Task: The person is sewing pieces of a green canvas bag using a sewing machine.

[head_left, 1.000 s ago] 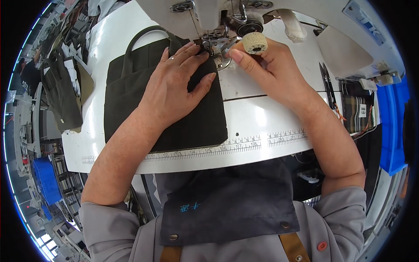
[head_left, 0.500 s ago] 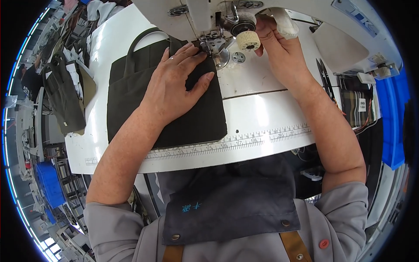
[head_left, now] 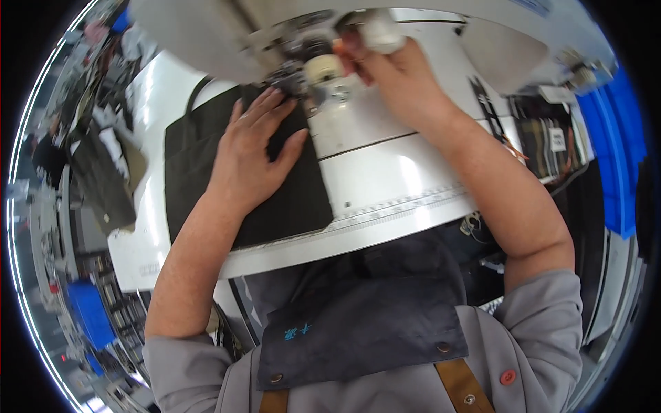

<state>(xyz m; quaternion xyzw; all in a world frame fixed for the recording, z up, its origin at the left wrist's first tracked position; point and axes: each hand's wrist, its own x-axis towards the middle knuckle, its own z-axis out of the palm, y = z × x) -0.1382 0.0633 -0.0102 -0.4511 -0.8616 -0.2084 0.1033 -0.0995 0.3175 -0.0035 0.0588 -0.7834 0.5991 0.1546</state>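
Note:
My left hand (head_left: 255, 155) lies open, palm down, on a dark olive fabric bag (head_left: 275, 213), its fingertips beside the metal needle and foot area (head_left: 282, 77) of a white sewing machine (head_left: 193, 27). The bag's looped handle (head_left: 196, 93) sticks up at its far side. My right hand (head_left: 406, 89) reaches up to the right of a cream ridged knob (head_left: 320, 67), at a white cylindrical part (head_left: 382, 31) under the machine head. Its fingertips are smeared by motion and partly hidden, so what they grip is unclear.
The white table edge (head_left: 358, 237) carries a printed ruler. Olive fabric pieces (head_left: 103, 168) are piled at the left. Black scissors (head_left: 485, 103) lie at the right beside plaid fabric (head_left: 537, 131). Blue bins (head_left: 606, 165) stand far right, another (head_left: 89, 313) at lower left.
My right hand has moved from beside the knob up to the white cylindrical part. My left hand stays on the bag. The whole view has shifted and is now blurred.

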